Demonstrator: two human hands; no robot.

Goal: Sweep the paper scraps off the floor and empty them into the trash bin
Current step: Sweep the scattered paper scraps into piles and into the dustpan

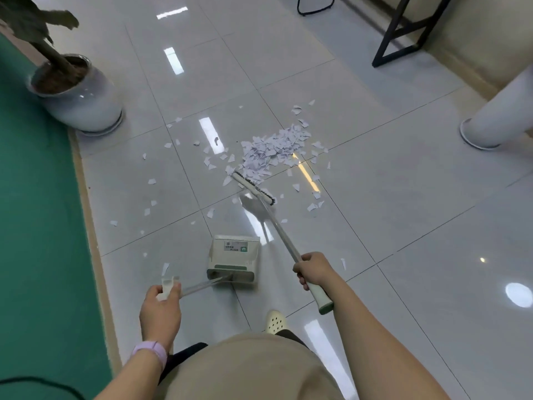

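Both hands (161, 301) (313, 271) extended forward, fingers curled (gripping handles)

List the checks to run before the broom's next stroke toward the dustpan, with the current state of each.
1. Right hand grips the broom handle: ok.
2. Left hand holds the dustpan handle: ok.
3. Broom head sits at the near edge of the paper scrap pile: ok.
4. Dustpan mouth flat on the floor tiles: cannot tell.
5. All scraps gathered: not ok, loose scraps lie scattered left of the broom.
6. Trash bin in view: not ok.
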